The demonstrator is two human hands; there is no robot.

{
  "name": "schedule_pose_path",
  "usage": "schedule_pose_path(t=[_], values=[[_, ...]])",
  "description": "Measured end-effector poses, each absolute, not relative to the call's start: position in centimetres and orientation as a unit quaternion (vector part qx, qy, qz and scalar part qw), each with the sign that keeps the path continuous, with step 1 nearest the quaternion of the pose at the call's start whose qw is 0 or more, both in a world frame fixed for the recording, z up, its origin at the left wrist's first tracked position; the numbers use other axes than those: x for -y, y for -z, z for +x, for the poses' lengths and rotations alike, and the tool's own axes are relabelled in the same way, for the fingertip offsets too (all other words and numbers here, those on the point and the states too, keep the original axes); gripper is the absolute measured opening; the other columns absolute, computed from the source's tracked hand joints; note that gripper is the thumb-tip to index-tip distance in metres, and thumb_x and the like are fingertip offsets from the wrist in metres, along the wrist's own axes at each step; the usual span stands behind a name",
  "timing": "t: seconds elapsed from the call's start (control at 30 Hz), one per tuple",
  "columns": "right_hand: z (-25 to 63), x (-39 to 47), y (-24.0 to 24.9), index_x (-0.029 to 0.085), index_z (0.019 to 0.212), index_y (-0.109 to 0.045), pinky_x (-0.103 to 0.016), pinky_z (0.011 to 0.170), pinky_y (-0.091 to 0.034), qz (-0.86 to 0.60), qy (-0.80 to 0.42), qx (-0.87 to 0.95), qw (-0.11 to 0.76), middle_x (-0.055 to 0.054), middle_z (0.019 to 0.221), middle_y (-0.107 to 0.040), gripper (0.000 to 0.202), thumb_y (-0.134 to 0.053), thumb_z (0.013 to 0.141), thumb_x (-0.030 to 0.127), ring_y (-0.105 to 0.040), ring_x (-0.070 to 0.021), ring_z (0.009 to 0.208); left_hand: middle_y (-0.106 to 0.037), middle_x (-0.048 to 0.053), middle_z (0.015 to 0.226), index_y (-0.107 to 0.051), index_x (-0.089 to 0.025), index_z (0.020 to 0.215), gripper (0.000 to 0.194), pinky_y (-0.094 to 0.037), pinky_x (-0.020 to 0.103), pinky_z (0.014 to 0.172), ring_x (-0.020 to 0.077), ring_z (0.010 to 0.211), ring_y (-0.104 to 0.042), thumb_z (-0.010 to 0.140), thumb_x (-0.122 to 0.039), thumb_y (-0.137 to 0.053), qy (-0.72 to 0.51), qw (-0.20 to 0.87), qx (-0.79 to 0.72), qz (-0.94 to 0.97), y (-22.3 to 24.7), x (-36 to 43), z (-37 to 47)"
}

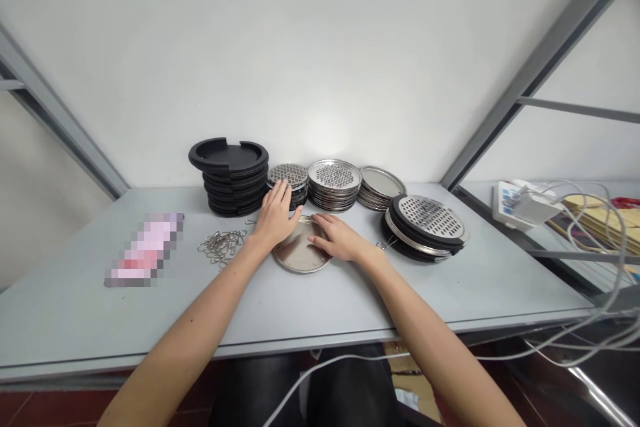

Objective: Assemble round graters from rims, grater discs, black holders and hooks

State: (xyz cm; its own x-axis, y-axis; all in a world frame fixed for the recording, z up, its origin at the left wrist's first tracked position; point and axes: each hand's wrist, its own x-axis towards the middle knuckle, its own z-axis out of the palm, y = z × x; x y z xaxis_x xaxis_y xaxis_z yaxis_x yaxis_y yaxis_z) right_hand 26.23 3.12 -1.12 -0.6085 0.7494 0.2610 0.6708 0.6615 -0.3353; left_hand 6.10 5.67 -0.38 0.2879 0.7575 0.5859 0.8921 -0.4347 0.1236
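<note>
A round, shiny metal plate [301,257] lies flat on the table in front of me. My right hand [337,238] rests over its right side, fingers stretched toward the far rim and thumb spread. Stretched forward past the plate's left side, my left hand [277,215] has its fingertips at the front of a stack of small grater discs [295,173]; whether they touch it I cannot tell. Just right of that stands a stack of wider grater discs [335,177], then a pile of plain metal discs [383,182]. Small wire clips [223,245] lie heaped left of my left hand.
Black notched rings [230,160] are stacked high at the back left. On the right sits a pile of black rings with grater discs [430,219]. A blurred phone-like object [145,250] lies left. White cables [620,247] hang by a power strip [507,203].
</note>
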Motion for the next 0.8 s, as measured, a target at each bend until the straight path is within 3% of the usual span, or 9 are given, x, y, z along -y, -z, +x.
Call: schedule_pose_path(t=[0.17, 0.47, 0.8], values=[[26.22, -3.07, 1.08, 0.007, 0.13, -0.049, -0.043, 0.1, -0.041, -0.399, -0.097, 0.892, 0.188, -0.021, 0.128, -0.055, 0.052, -0.051, 0.092, 0.043, -0.052, -0.0303, 0.118, -0.032, 0.021, 0.151, -0.041, -0.003, 0.139, 0.058, -0.029, 0.051, 0.112, 0.0344, 0.142, -0.027, 0.092, -0.038, -0.045, 0.279, 0.103, 0.524, -0.798, 0.27, -5.6, 6.1], [26.32, -3.21, 1.3, 0.009, 0.132, -0.047, -0.043, 0.101, -0.041, -0.401, -0.099, 0.892, 0.185, -0.02, 0.131, -0.054, 0.052, -0.052, 0.092, 0.042, -0.051, -0.0294, 0.12, -0.044, 0.019, 0.145, -0.045, -0.003, 0.136, 0.052, -0.034, 0.046, 0.111, 0.0308, 0.138, -0.034, 0.093, -0.032, -0.042, 0.308, 0.103, 0.496, -0.805, 0.11, -6.1, 5.63], [26.34, -3.17, 1.33, 0.009, 0.132, -0.047, -0.043, 0.101, -0.041, -0.398, -0.101, 0.892, 0.188, -0.02, 0.131, -0.054, 0.053, -0.053, 0.091, 0.041, -0.051, -0.0296, 0.12, -0.042, 0.021, 0.145, -0.042, -0.002, 0.137, 0.052, -0.035, 0.048, 0.111, 0.0317, 0.138, -0.033, 0.091, -0.026, -0.043, 0.316, 0.103, 0.486, -0.808, 0.18, -6.27, 5.46]])
